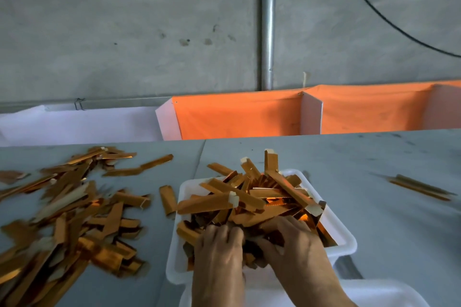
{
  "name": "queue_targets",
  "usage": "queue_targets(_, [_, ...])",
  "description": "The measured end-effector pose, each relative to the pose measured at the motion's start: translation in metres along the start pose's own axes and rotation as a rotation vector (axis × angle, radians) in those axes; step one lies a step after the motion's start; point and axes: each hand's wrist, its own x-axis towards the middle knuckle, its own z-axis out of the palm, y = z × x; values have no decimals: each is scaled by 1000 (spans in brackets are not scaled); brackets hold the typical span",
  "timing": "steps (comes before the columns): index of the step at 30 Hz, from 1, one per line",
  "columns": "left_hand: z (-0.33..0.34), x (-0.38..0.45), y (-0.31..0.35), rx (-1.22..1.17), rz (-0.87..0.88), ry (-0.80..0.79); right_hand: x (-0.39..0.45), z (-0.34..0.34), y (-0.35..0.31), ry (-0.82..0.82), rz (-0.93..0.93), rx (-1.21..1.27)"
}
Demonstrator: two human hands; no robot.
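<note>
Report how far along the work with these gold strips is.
Done, apparently: the white tray is heaped with gold strips. In hand: left hand and right hand dig into that heap's near side. Remaining: a big loose pile lies on the table beside the tray, plus two strips far right.

Bare left hand point(220, 244) and right hand point(293, 239), 2 bare forearms, faint tendon ridges across the backs.

text: none readable | labels, numbers: none (gold strips point(207, 203) too blurred)
</note>
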Motion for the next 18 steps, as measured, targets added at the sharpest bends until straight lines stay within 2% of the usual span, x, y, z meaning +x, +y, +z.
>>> queue_targets(6, [13, -1, 5, -97, 80, 24, 2, 0, 1, 42, 49, 12])
queue_targets(10, [17, -4, 7, -258, 117, 177, 1, -1, -2, 84, -12, -9])
queue_targets(13, [16, -6, 7, -355, 126, 277, 0, -6, -6, 203, -111, 8])
queue_targets(18, [9, -8, 9, -451, 181, 426, 4, -25, -16, 388, -128, 200])
